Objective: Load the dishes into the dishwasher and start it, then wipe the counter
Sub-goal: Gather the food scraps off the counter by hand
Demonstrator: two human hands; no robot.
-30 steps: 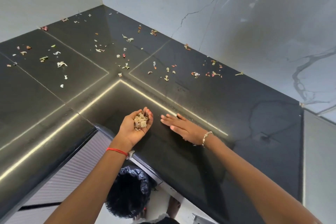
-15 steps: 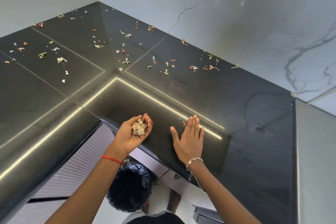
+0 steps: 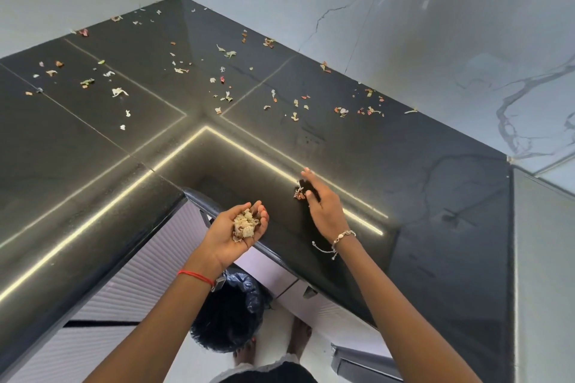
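Both forearms run out of the bottom edge, so only wrists and hands are seen whole. The left hand (image 3: 238, 232) is cupped palm up just past the inner corner of the black counter (image 3: 420, 183), holding one pale clump of food scraps (image 3: 245, 225); a red thread band (image 3: 196, 275) circles that wrist. The right hand (image 3: 322, 204), at about two o'clock from the left one, lies edge-on against the counter with fingers loosely spread and slightly blurred; a small cluster of reddish-white scraps (image 3: 298, 193) sits touching its fingertips, and whether any are gripped cannot be told. A chain bracelet (image 3: 337, 241) hangs at that wrist.

Loose scraps (image 3: 224, 93) lie scattered across the far counter from ten o'clock to one o'clock, too small and too many for a sure count. Behind them stand two marble wall panels (image 3: 404, 25) meeting at twelve o'clock.

Below the hands, at six o'clock, one bin lined with a black bag (image 3: 230, 311) is partly hidden by the left wrist. Two bare feet (image 3: 300, 339) show beside it, partly covered. No dishwasher can be made out.
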